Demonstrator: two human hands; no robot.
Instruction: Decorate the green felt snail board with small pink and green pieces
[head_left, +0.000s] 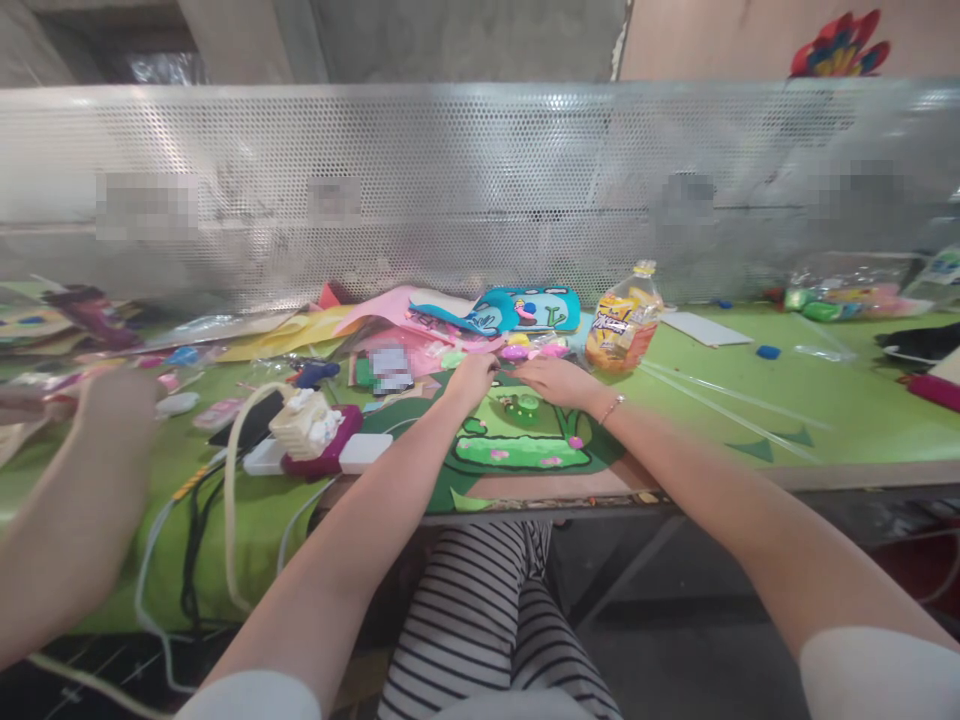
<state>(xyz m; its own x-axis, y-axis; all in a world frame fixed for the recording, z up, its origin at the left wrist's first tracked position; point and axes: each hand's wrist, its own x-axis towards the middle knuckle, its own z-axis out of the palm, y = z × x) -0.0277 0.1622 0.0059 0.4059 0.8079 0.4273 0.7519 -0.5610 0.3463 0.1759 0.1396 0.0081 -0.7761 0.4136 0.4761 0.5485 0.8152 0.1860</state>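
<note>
In front of me lies a green craft picture (pixel 525 452) with a dark green border, pink flower spots and a small raised green figure (pixel 523 405) in its middle. My left hand (pixel 475 378) is at the picture's upper left edge, with its fingers pressed together. My right hand (pixel 559 380), with a bracelet at the wrist, reaches across the upper right edge, its fingers closed and pointing towards the left hand. The fingertips of both hands nearly meet; whatever is between them is too small to make out. Pink and yellow clay-like lumps (pixel 534 350) lie just beyond.
A bottle with orange contents (pixel 624 325) stands right of my hands. Behind them lies a blue decorated piece (pixel 529 310). At left are a power strip (pixel 366 453), cables (pixel 232 500) and another person's blurred arm (pixel 97 490). A perforated metal panel (pixel 480 200) backs the table.
</note>
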